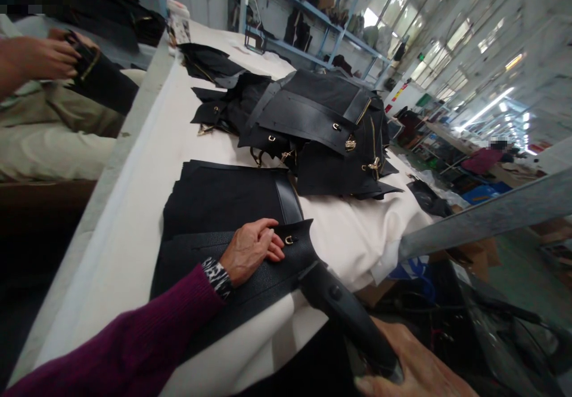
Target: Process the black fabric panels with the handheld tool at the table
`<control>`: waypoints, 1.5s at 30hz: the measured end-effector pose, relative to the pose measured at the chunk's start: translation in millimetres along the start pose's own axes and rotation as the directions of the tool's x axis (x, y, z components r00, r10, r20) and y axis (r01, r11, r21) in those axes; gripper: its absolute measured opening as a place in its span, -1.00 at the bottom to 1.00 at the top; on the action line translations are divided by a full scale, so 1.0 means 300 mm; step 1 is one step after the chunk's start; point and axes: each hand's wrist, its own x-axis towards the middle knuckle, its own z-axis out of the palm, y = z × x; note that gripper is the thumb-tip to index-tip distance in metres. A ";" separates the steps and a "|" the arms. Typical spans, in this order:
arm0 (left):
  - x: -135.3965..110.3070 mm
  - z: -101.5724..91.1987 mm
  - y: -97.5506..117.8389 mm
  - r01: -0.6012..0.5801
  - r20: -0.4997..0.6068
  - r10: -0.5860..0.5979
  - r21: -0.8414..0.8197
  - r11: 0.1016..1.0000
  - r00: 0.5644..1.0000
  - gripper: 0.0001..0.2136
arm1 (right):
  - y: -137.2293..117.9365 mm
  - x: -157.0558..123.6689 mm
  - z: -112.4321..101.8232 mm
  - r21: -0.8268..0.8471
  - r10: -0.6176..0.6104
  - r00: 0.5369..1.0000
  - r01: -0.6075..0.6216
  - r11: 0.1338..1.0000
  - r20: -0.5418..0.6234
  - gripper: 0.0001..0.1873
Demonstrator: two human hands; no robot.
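A black leather bag panel (272, 275) with a small gold D-ring fitting lies on a stack of black fabric pieces (218, 200) at the table's near part. My left hand (252, 248) rests on this panel beside the fitting, fingers loosely extended and grasping nothing. At the lower right, my right hand (413, 361) is wrapped round the handle of a black curved hand tool (342, 307) with a round knob on its side. The tool's flat, wide end is at the panel's right edge; whether it touches, I cannot tell. Its exact kind is unclear.
Beyond the stack lies a heap of black bag pieces (313, 111) with gold zips and clasps. A white cloth (357, 230) covers the table. On the left, a co-worker's hands (49, 57) hold a black piece. A grey metal bar (487, 212) slants across the right.
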 end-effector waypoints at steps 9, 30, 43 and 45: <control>0.005 0.001 -0.010 -0.052 -0.024 0.054 0.080 0.995 0.998 -0.71 | -0.041 0.057 -0.035 0.095 0.031 0.984 -0.048 0.994 0.174 -0.75; -0.002 0.006 -0.006 -0.098 -0.128 0.117 0.145 0.985 0.985 -0.69 | 0.002 0.077 -0.079 -0.010 0.011 1.000 -0.011 1.000 0.010 -0.75; -0.005 0.010 0.004 -0.094 -0.128 0.112 0.138 0.986 0.985 -0.71 | -0.043 0.056 -0.039 0.048 0.002 0.997 -0.006 0.999 0.083 -0.78; -0.002 0.007 0.002 -0.102 -0.124 0.120 0.145 0.984 0.985 -0.72 | -0.048 0.067 -0.025 0.068 0.002 0.997 -0.007 0.998 0.082 -0.79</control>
